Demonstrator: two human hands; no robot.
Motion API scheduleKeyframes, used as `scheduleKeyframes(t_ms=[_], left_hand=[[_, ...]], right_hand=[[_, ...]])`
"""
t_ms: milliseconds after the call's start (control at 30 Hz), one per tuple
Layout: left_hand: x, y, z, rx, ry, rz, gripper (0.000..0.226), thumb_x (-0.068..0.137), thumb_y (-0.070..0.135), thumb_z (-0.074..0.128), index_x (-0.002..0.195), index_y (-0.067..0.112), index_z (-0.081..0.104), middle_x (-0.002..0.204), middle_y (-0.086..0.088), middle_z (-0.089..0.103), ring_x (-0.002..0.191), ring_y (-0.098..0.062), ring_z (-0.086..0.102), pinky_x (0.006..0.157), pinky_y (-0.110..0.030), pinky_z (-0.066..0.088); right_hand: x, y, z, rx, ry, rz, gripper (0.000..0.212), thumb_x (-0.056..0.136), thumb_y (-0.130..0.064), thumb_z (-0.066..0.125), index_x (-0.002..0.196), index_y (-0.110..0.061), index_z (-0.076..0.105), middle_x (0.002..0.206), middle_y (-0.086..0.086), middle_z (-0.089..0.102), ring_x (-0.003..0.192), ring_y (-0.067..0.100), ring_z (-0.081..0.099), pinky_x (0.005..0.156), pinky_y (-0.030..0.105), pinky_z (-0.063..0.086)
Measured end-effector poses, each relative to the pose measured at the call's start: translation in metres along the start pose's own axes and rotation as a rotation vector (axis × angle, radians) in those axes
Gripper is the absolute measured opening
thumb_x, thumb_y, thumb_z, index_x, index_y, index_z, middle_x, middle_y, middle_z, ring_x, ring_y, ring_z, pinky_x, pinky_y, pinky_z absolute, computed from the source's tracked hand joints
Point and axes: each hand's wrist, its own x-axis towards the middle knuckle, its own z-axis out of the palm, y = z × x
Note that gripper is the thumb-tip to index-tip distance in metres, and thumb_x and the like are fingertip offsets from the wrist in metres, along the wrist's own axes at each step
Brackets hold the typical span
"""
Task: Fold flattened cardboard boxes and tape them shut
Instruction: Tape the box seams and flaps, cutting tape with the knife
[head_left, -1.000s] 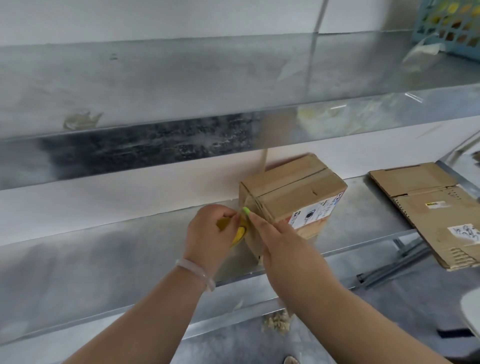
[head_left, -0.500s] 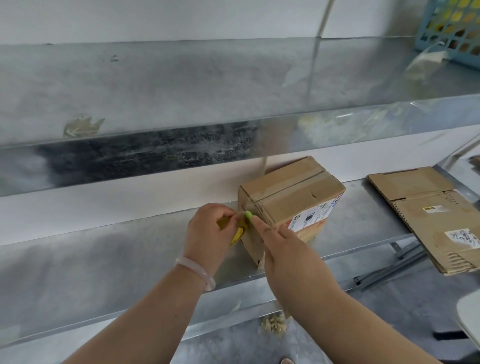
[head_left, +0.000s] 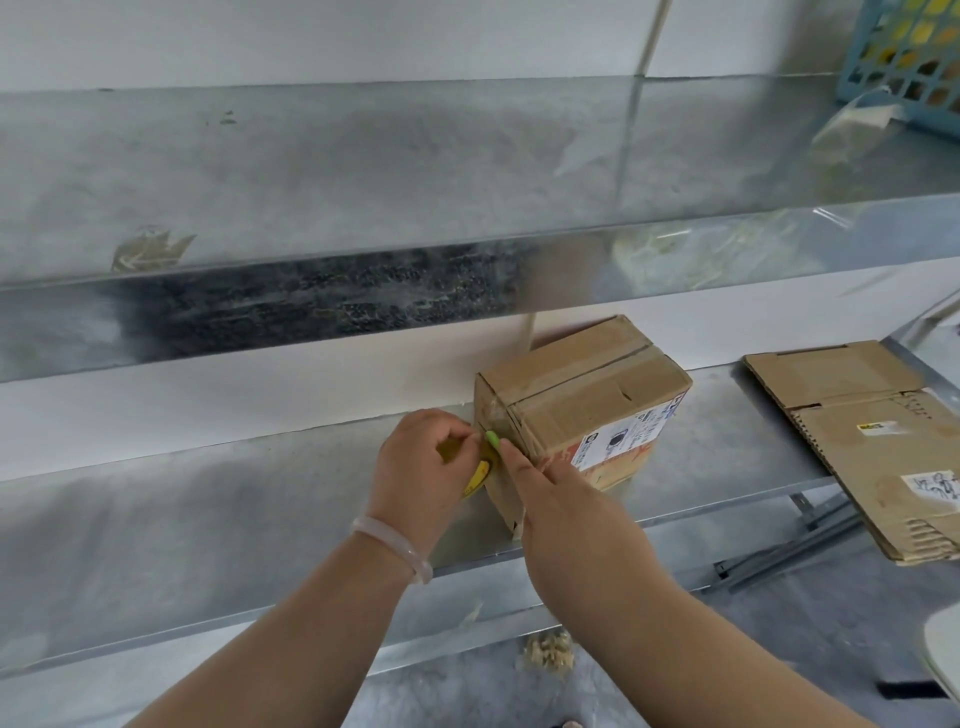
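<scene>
– Galvanised shelf (head_left: 208, 519) against a white wall: where is the cardboard box (head_left: 597, 405)?
– Standing on that shelf close to the wall, flaps closed, printed label on its side.
– And the hands?
– Close together at the box's left end. The left hand (head_left: 421, 467), a pale bracelet (head_left: 392, 540) at the wrist, grips a yellow tool (head_left: 475, 480) against the box. The right hand (head_left: 550, 499) presses a straight forefinger on that end face.
– Anything else?
– Flattened cardboard (head_left: 872, 447) lies well apart, at right; a blue basket (head_left: 909, 52) sits on the upper shelf (head_left: 363, 182).
</scene>
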Motion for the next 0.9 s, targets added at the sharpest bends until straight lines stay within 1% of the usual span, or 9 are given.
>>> scheduleKeyframes(t_ms=[267,400,500,600,667,733,800,867,900], left_hand=[[-0.006,0.003,0.001,0.006,0.010,0.012,0.007,0.083,0.024,0.069,0.077,0.022,0.071,0.081,0.015,0.063,0.084,0.004,0.054,0.071,0.000,0.034],[-0.002,-0.003,-0.006,-0.044,0.081,-0.122,0.007,0.084,0.025,0.068,0.077,0.023,0.071,0.082,0.015,0.064,0.082,0.003,0.056,0.067,-0.004,0.036],[-0.005,-0.008,-0.011,0.004,0.054,-0.058,0.006,0.085,0.023,0.068,0.079,0.021,0.070,0.083,0.016,0.062,0.084,0.007,0.053,0.071,0.000,0.034],[-0.008,-0.010,-0.010,0.032,0.032,-0.046,0.007,0.086,0.023,0.067,0.079,0.024,0.067,0.085,0.014,0.061,0.085,0.008,0.051,0.073,0.000,0.033],[-0.007,-0.016,-0.008,0.049,0.028,-0.069,0.004,0.087,0.027,0.066,0.083,0.027,0.066,0.089,0.013,0.060,0.085,0.007,0.049,0.073,0.000,0.032],[-0.005,-0.024,-0.010,0.078,0.024,-0.089,0.005,0.087,0.031,0.067,0.089,0.027,0.068,0.095,0.014,0.057,0.084,0.003,0.049,0.075,-0.004,0.033],[-0.003,-0.032,-0.013,0.119,0.041,-0.105,0.007,0.086,0.030,0.068,0.090,0.025,0.071,0.098,0.015,0.057,0.086,0.000,0.049,0.084,-0.017,0.039],[-0.002,-0.035,-0.017,0.199,0.068,-0.111,0.006,0.085,0.028,0.069,0.083,0.024,0.073,0.095,0.017,0.055,0.085,-0.003,0.053,0.087,-0.029,0.044],[-0.002,-0.037,-0.018,0.241,0.084,-0.109,0.006,0.084,0.028,0.070,0.081,0.024,0.074,0.093,0.018,0.054,0.083,-0.005,0.055,0.085,-0.031,0.045]], right_hand=[[0.000,0.004,0.004,-0.014,0.017,-0.021,0.073,0.102,-0.014,0.036,0.154,-0.039,-0.009,0.139,0.000,0.039,0.112,0.024,0.059,0.095,0.040,0.052],[-0.001,0.013,0.010,-0.011,0.008,-0.028,0.076,0.098,-0.011,0.038,0.154,-0.038,-0.006,0.139,0.002,0.038,0.109,0.026,0.058,0.091,0.038,0.053],[-0.001,0.019,0.016,-0.020,0.018,-0.070,0.077,0.097,-0.009,0.038,0.155,-0.037,-0.004,0.143,0.000,0.036,0.109,0.024,0.058,0.088,0.036,0.054],[-0.002,0.020,0.018,0.060,0.132,-0.169,0.071,0.098,-0.014,0.038,0.153,-0.040,0.003,0.142,-0.008,0.039,0.108,0.020,0.058,0.086,0.035,0.055],[-0.008,0.026,0.017,0.148,0.241,-0.248,0.063,0.100,-0.020,0.038,0.152,-0.043,0.012,0.131,-0.011,0.047,0.096,0.019,0.062,0.075,0.034,0.054],[-0.018,0.038,0.015,0.205,0.370,-0.333,0.057,0.098,-0.025,0.038,0.150,-0.042,0.023,0.119,-0.012,0.054,0.076,0.016,0.062,0.058,0.032,0.052],[-0.023,0.063,0.021,0.237,0.529,-0.379,0.050,0.096,-0.027,0.039,0.146,-0.031,0.035,0.110,-0.008,0.060,0.063,0.008,0.058,0.048,0.022,0.049],[-0.026,0.098,0.028,0.307,0.687,-0.349,0.039,0.097,-0.030,0.040,0.135,-0.019,0.044,0.098,-0.002,0.063,0.061,-0.003,0.051,0.053,0.008,0.041],[-0.026,0.118,0.031,0.367,0.737,-0.290,0.036,0.098,-0.035,0.039,0.129,-0.016,0.045,0.090,-0.004,0.060,0.061,-0.005,0.049,0.053,0.009,0.040]])
